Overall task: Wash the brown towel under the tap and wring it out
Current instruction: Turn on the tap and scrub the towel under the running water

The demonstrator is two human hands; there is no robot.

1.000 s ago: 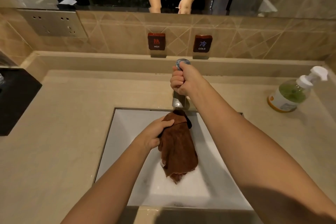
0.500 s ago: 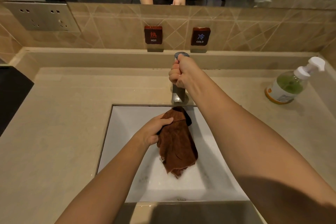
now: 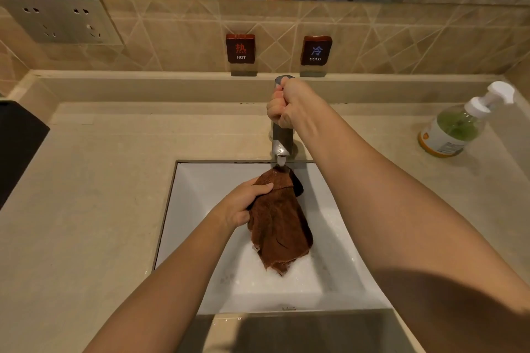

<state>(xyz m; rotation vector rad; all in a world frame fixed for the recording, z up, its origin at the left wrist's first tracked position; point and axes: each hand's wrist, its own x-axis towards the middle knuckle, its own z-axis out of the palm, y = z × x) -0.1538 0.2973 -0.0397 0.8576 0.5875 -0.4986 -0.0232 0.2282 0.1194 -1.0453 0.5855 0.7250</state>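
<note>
- Left hand [image 3: 243, 205]: fingers grasp the brown towel [image 3: 279, 228] at its top; it hangs in the sink [image 3: 198, 209] beneath the tap [image 3: 281, 140].
- Right hand [image 3: 288, 103]: fingers clenched round the tap's handle.
- Soap dispenser [image 3: 456, 126] near the worktop [image 3: 100, 180] right rear corner.

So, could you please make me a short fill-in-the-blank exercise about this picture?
1. The left hand holds the brown ____ above the sink.
2. The right hand grips the top of the ____.
3. The sign right of the HOT sign reads ____.
Missing words: towel; tap; COLD.
</note>
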